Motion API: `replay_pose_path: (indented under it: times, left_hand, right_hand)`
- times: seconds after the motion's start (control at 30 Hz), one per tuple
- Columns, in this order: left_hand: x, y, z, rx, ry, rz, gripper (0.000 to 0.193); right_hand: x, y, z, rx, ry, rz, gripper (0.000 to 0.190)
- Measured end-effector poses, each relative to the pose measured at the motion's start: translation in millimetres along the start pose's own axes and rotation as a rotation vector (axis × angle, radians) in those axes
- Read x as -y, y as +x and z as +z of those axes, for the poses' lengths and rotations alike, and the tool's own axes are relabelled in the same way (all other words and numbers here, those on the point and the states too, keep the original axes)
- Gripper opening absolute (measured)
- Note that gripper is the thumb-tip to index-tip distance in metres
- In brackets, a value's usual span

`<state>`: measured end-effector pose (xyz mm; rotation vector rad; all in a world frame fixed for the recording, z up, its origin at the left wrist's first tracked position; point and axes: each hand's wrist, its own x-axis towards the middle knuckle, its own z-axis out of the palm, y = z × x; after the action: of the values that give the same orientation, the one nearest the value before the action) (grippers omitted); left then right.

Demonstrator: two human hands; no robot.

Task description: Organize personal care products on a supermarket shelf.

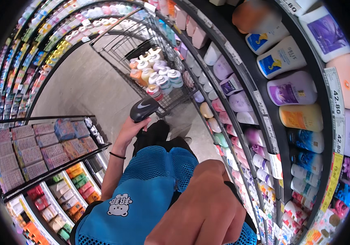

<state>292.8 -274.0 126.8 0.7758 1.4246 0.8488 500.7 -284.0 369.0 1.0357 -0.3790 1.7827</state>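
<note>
My left hand [133, 127], with a black band on the wrist, is closed around the handle of a dark handheld scanner [144, 108], seen from its rounded top. My right hand [205, 205] is raised close to the camera over my blue mesh vest [150, 180]. Its back faces me, and its fingers run toward the lower picture edge, so what they do is hidden. Beyond the scanner stands a wire shopping cart [175, 104]. Inside it are several pump bottles [153, 78] with white, orange, lilac and yellow bodies.
Shelves [248, 70] of body wash bottles [291, 88] with price tags rise close on my right. To my left is a display rack [49, 171] with stacked patterned packs [27, 150] above soap-like packets. Grey floor [80, 82] lies between; another stocked shelf [55, 39] curves behind.
</note>
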Motion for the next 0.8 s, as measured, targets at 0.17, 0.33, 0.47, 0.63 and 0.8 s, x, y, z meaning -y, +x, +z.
replay_pose_path:
  times: [0.17, 0.33, 0.47, 0.63, 0.8]
  left_hand:
    - [13, -11, -9, -0.016, -0.041, 0.009, 0.021]
    - [5, 31, -27, 0.058, -0.034, -0.025, 0.017]
    - [-20, 64, -71, 0.055, -0.03, 0.028, 0.015]
    - [-21, 105, -151, -0.072, -0.116, -0.009, 0.015]
    - [8, 138, -211, -0.178, -0.16, -0.112, 0.016]
  right_hand:
    - [29, -2, -17, -0.03, -0.045, 0.118, 0.03]
    - [67, -11, -112, 0.039, -0.42, 0.468, 0.035]
    - [102, -103, -248, -0.907, -1.224, 0.691, 0.03]
    - [151, -275, -410, -1.332, -1.717, 0.942, 0.043]
    - [120, -290, -516, -0.914, -2.227, 1.19, 0.063]
